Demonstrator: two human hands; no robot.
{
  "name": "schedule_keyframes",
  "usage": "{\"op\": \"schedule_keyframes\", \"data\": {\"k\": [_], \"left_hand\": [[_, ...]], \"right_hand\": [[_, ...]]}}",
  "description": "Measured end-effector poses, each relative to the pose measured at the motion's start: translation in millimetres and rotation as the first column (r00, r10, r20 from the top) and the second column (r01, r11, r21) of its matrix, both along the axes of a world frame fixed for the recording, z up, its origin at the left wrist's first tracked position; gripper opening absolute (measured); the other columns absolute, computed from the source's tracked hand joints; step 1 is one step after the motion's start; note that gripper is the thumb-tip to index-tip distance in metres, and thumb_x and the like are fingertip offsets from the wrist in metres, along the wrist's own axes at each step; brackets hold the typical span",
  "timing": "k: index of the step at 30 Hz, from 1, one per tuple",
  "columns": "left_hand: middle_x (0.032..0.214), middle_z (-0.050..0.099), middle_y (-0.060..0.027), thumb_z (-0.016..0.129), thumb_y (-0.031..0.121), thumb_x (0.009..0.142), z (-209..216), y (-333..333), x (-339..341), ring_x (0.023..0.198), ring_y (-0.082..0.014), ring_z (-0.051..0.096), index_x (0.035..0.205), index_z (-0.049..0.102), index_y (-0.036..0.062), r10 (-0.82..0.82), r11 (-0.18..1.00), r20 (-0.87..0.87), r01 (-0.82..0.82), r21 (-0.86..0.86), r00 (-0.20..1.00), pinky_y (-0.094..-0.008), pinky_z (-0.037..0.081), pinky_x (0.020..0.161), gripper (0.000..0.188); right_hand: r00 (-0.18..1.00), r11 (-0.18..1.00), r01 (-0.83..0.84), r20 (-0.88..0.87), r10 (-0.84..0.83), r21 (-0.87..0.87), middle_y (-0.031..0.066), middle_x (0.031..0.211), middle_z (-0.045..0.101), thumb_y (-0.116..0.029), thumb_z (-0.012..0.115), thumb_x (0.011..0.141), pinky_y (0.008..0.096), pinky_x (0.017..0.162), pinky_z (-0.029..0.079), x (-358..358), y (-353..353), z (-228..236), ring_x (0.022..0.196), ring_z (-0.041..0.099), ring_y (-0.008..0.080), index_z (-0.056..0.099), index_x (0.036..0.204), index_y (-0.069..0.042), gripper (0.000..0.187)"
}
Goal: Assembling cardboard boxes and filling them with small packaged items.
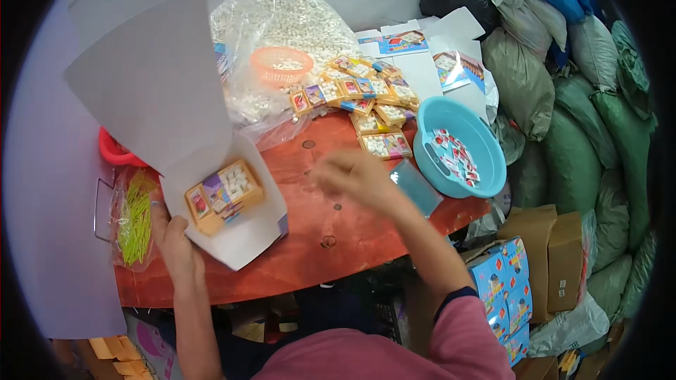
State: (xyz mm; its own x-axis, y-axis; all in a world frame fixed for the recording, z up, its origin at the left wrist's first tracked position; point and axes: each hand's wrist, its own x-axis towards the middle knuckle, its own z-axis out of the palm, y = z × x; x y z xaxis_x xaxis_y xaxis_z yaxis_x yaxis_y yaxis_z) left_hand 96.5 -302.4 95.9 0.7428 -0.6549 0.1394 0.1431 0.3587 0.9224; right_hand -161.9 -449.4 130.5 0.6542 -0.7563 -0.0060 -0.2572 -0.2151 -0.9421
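Observation:
A white cardboard box lies tilted at the table's left, its large lid flap raised. Inside sits a stack of small packs, each with white pieces and a coloured card showing on top. My left hand grips the box's left side with the thumb near its edge. Over the middle of the table hovers my right hand, smeared by motion, its fingers partly curled; I cannot make out anything in it. Beyond it, nearest to that hand, lies a pile of similar packs.
A big clear bag of white pieces stands at the back, with an orange basket on it. A blue basin holds small red-and-white packets. Yellow-green strips lie left on the red table. Sacks and blue boxes fill the right.

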Motion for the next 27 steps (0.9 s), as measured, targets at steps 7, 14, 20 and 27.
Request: {"op": "schedule_keyframes", "data": {"k": [7, 14, 20, 27], "left_hand": [[0.142, 0.035, -0.0175, 0.036, -0.008, 0.072, 6, 3, 12, 0.128, -0.0259, 0.04, 0.142, 0.023, -0.0067, 0.008, 0.999, -0.01, -0.007, 0.052, 1.0, -0.0349, 0.034, 0.106, 0.071], [0.119, 0.059, -0.0134, 0.054, 0.004, 0.086, 22, 33, -109, 0.112, -0.028, 0.058, 0.121, 0.054, -0.0018, -0.165, 0.95, 0.903, 0.309, 0.038, 0.397, -0.0378, 0.049, 0.09, 0.035], [0.138, 0.046, -0.0111, 0.058, 0.029, 0.091, -80, -87, -174, 0.125, -0.0234, 0.047, 0.143, 0.027, 0.0029, -0.707, 0.682, -0.378, 0.717, -0.141, 0.598, -0.0342, 0.035, 0.104, 0.066], [0.104, 0.058, -0.0045, 0.059, 0.027, 0.091, -114, -146, -150, 0.097, -0.0177, 0.06, 0.115, 0.047, 0.0043, -0.563, 0.827, -0.553, 0.416, -0.379, 0.615, -0.0311, 0.052, 0.081, 0.035]], "right_hand": [[0.723, 0.523, 0.063, -0.322, -0.611, -0.85, 0.0188, 0.116, 0.058, -0.011, 0.062, 0.077, 0.0415, 0.085, 0.047, -45, -233, -98, 0.105, 0.057, 0.0345, 0.046, 0.126, -0.007, 0.052], [0.64, 0.429, -0.179, -0.436, -0.633, -0.885, 0.0149, 0.119, 0.055, -0.009, 0.065, 0.074, 0.0458, 0.09, 0.044, -41, -282, -94, 0.111, 0.054, 0.0319, 0.045, 0.124, -0.012, 0.054], [0.575, 0.487, -0.086, -0.443, -0.688, -0.869, 0.0172, 0.08, 0.065, -0.011, 0.055, 0.078, 0.0456, 0.064, 0.05, -31, -217, -61, 0.075, 0.065, 0.0354, 0.054, 0.098, -0.006, 0.021], [0.762, 0.85, -0.422, -0.631, 0.145, -0.315, 0.0213, 0.09, 0.065, -0.027, 0.061, 0.079, 0.0459, 0.075, 0.049, 7, -94, -12, 0.086, 0.064, 0.0344, 0.061, 0.101, -0.003, 0.033]]}}
